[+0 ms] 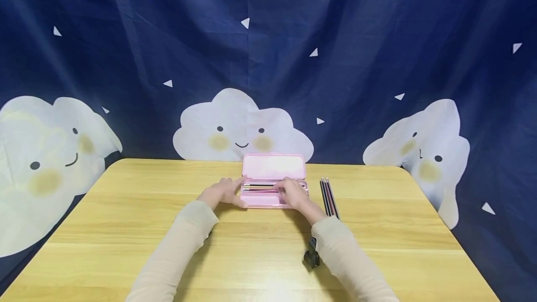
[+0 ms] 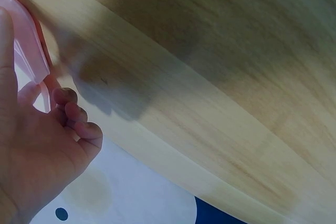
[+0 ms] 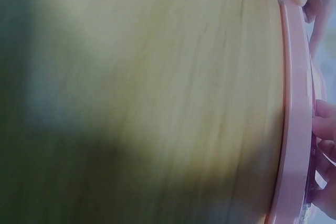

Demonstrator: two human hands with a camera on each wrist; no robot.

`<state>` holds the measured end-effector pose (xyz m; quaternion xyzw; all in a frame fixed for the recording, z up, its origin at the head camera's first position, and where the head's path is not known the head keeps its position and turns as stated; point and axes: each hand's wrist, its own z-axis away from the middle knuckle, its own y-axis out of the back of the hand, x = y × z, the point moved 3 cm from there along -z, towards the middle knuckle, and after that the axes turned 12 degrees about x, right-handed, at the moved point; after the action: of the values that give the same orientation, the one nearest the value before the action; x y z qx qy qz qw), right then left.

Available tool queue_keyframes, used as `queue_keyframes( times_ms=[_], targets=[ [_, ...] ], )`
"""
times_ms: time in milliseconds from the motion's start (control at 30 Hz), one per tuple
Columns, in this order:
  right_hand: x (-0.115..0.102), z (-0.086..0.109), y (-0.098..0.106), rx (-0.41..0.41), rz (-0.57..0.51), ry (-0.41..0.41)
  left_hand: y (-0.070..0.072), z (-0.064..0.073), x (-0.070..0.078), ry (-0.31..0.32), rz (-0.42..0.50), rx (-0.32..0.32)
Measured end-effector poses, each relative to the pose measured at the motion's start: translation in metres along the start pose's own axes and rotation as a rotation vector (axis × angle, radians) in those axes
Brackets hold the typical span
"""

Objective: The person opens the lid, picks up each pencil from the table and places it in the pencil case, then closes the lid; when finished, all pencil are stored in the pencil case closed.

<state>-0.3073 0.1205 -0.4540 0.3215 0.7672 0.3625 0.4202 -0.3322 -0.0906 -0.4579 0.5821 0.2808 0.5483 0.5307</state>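
Observation:
A pink pencil case [image 1: 264, 206] lies at the far side of the table with its lid [image 1: 274, 166] raised toward the backdrop. Several pencils [image 1: 260, 184] lie lengthwise inside, toward the hinge. My left hand [image 1: 226, 191] holds the case by its left end, thumb at the front corner; the left wrist view shows the last fingers curled. Over the right half of the case, my right hand [image 1: 292, 193] pinches a dark red pencil [image 3: 311, 182], which runs along the front wall in the right wrist view. The fingers hide part of this pencil.
Right of the case, several dark striped pencils [image 1: 328, 195] lie side by side, their near ends covered by the right sleeve [image 1: 348, 255]. A black wrist mount [image 1: 312, 256] sticks out under that sleeve. Behind the wooden table [image 1: 126, 227] hangs a blue curtain [image 1: 356, 22] with clouds.

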Motion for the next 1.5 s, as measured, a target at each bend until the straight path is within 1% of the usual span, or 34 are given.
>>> queue_keyframes(
  times_ms=[100,133,167,400,600,700,833,1000,1167,1267,1433,1500],
  targets=[
    [-0.001,-0.001,-0.003,-0.010,-0.033,0.010,0.001,0.001,0.001,-0.003,0.002,0.002],
    [-0.001,-0.002,-0.003,-0.012,-0.042,0.011,0.002,0.002,0.003,0.010,0.006,-0.004],
    [-0.001,-0.002,-0.004,-0.013,-0.048,0.007,0.003,0.003,0.004,0.009,0.003,-0.004],
    [0.000,-0.001,-0.005,-0.018,-0.070,0.003,0.006,0.008,0.009,-0.002,-0.021,0.005],
    [0.002,0.000,-0.005,-0.016,-0.106,-0.039,0.005,0.008,0.008,-0.007,-0.019,0.005],
    [0.004,0.001,-0.003,-0.008,-0.142,-0.062,0.006,0.008,0.009,-0.008,-0.022,0.005],
    [0.009,0.003,0.003,0.029,-0.174,-0.078,0.006,0.008,0.009,-0.006,-0.022,-0.004],
    [0.016,0.005,0.010,0.072,-0.202,-0.101,0.007,0.008,0.009,-0.012,-0.027,0.001],
    [0.023,0.008,0.017,0.083,-0.251,-0.162,0.008,0.007,0.009,-0.018,-0.033,0.003],
    [0.027,0.012,0.023,0.089,-0.264,-0.170,0.008,0.007,0.009,-0.015,-0.028,0.005],
    [0.032,0.021,0.034,0.073,-0.299,-0.174,0.005,0.008,0.008,-0.004,-0.028,-0.001],
    [0.034,0.025,0.039,0.085,-0.308,-0.164,0.004,0.008,0.007,-0.005,-0.031,0.003]
  ],
)
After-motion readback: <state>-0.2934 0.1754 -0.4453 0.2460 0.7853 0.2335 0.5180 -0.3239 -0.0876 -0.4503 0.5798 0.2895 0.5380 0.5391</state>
